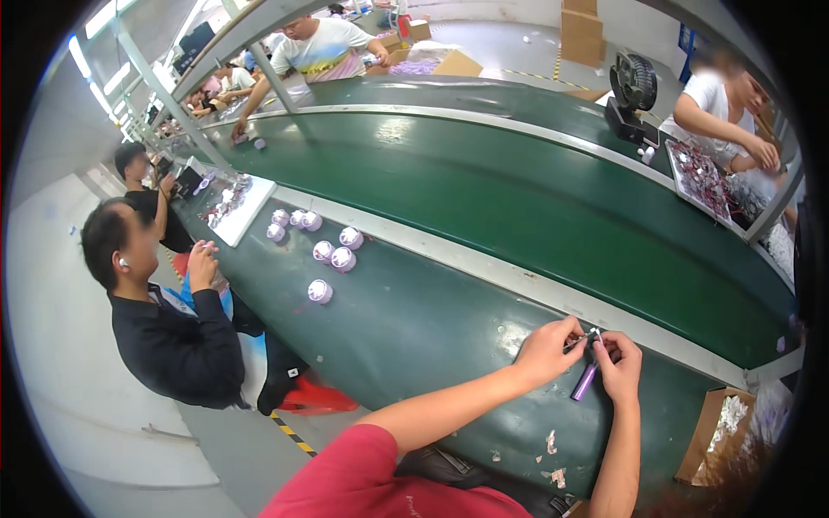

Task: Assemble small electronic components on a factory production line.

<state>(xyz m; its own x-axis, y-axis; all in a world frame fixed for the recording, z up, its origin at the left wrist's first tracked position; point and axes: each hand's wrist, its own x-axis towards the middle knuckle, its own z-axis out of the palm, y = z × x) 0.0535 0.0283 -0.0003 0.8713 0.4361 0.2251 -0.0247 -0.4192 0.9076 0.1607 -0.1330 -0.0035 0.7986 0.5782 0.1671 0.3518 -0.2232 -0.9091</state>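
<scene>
Purple-and-white round pieces [343, 259] sit on the green surface [414, 319], followed by the left hand [548, 351] pinching a small part [595, 333] in its fingers, a purple tube [585, 382] just beside the right hand [620, 367], whose fingers pinch that part too, and a cardboard box [698, 442] of white bits [732, 416].
</scene>
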